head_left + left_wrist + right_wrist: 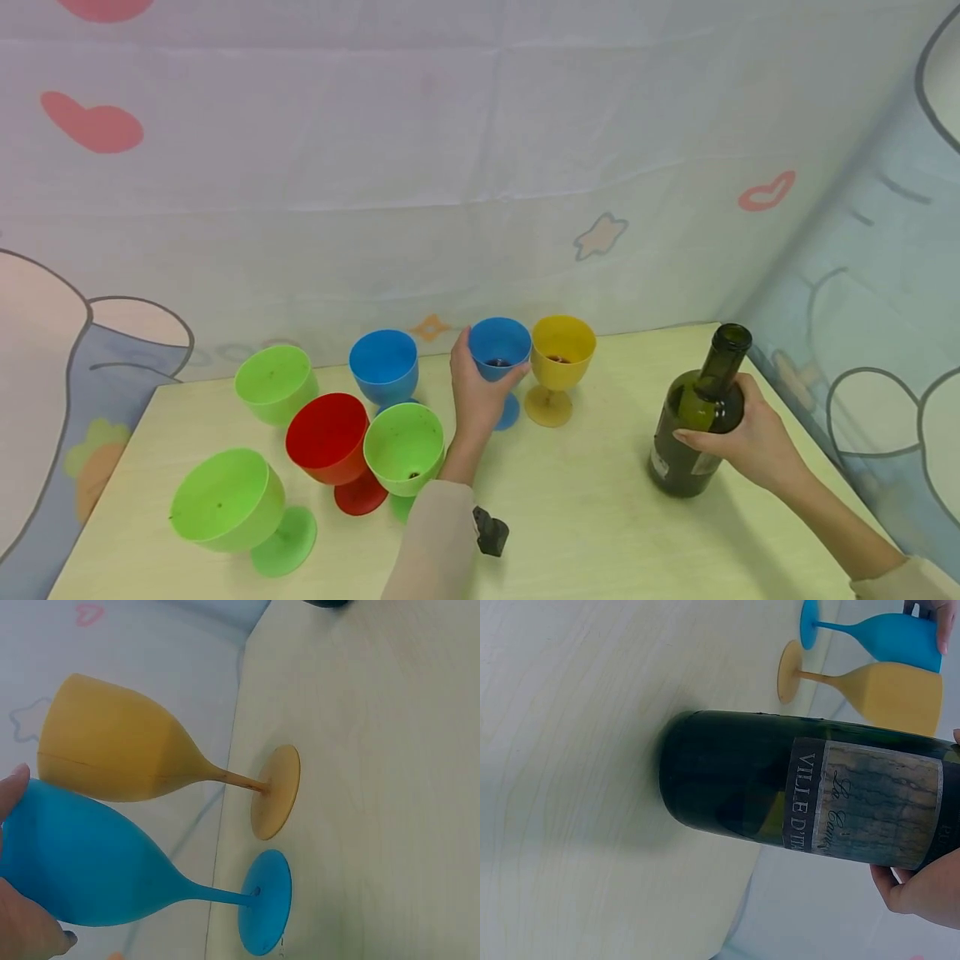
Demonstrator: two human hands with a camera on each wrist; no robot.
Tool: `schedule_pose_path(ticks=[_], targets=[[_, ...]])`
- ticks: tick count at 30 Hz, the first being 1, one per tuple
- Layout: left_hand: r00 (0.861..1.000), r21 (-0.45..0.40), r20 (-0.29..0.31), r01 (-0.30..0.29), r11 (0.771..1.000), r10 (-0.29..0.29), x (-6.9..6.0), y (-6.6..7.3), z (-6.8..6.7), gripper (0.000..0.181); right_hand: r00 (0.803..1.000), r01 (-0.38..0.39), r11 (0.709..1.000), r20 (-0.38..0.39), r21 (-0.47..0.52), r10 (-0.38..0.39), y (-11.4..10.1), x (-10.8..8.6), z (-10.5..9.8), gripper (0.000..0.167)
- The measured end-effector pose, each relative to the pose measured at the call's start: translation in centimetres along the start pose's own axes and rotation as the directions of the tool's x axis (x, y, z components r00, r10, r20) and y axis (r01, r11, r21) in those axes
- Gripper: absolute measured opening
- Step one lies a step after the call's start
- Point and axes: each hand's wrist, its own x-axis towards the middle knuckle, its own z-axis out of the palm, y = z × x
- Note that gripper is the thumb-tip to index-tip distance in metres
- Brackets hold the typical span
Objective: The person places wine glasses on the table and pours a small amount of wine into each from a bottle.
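Observation:
My left hand (478,398) holds a blue goblet (498,335) by its bowl, thumb on one side and fingers on the other. A little dark liquid shows inside. Its foot (265,904) stands on the table, in the left wrist view. Close to its right stands a yellow goblet (564,342), also with some dark liquid at the bottom. At the right, my right hand (756,440) grips a dark green wine bottle (678,450) round its upper body. The bottle is nearly upright and uncapped; its label (881,802) shows in the right wrist view.
Left of my left hand stand another blue goblet (384,367), a red goblet (327,437) and green goblets at the back (276,387), centre (403,450) and front left (225,504). A printed cloth (450,167) hangs behind the pale table (585,517).

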Motion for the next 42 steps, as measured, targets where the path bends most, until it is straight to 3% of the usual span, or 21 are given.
schedule_pose_path(ticks=[7,18,31,37,42], targets=[[1.000,-0.009,-0.001,-0.012,1.000,0.012,-0.5,0.5,-0.1,0.089,1.000,0.008,1.000,0.002,-0.001,-0.008,-0.1,0.1,0.1,0.083],[0.994,-0.012,-0.009,-0.111,0.994,0.111,-2.1,2.0,-0.6,0.088,1.000,0.002,1.000,-0.001,-0.007,-0.002,0.0,0.0,0.1,0.082],[0.982,-0.006,0.080,-0.172,0.985,0.172,-4.4,4.0,-2.1,0.088,1.000,0.004,1.000,-0.014,-0.010,-0.004,0.1,-0.1,0.2,0.082],[0.974,0.046,0.163,-0.167,0.985,0.157,-5.2,4.2,-2.9,0.086,1.000,-0.001,1.000,-0.014,-0.002,0.001,0.1,-0.1,0.2,0.082],[0.969,0.056,0.197,-0.160,0.986,0.146,-6.0,4.6,-3.8,0.085,1.000,0.011,1.000,-0.021,-0.001,-0.011,0.2,-0.1,0.3,0.081]])
